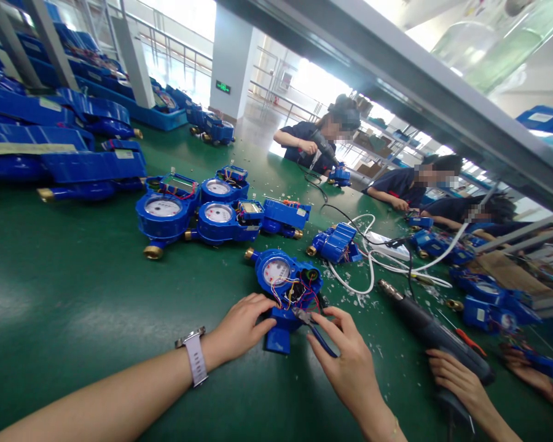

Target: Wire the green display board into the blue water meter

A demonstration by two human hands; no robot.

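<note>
An open blue water meter (283, 279) with a white dial and loose coloured wires lies on the green table (74, 294) in front of me. My left hand (239, 328), a watch on its wrist, rests against the meter's lower left side with fingers curled on it. My right hand (350, 362) grips small blue-handled pliers (313, 328), whose tip points into the wires of the meter.
Several more blue meters (203, 212) lie behind, and blue trays (50, 147) are stacked at the left. A co-worker's hand (461, 383) at the right holds a dark heat gun (433, 334). White cables (378, 258) and scraps litter the middle. Other people work at the far side.
</note>
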